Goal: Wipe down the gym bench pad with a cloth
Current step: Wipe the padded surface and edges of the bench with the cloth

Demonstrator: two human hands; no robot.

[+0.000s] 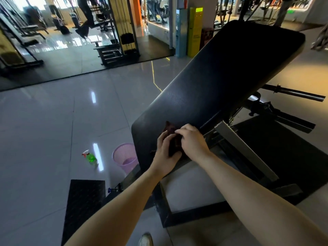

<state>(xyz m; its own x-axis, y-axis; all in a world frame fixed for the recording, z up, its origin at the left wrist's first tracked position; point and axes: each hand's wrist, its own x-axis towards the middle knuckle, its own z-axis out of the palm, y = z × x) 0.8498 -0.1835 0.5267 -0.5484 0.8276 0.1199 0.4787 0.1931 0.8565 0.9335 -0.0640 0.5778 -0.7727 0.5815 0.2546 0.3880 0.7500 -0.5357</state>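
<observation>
Here the left hand (166, 151) and right hand (192, 139) both pinch the cloth (171, 129) on the pad (221, 77); bunched so small, it could skip patches.

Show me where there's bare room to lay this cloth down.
The bench pad is bare from the hands up to its top edge. The floor tiles beyond the spray bottle are open too. Crowded: the pad's lower end, where left hand and right hand hold the cloth, and beside the pink basket.

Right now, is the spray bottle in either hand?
No, the spray bottle sits on the floor beside the pink basket.
</observation>
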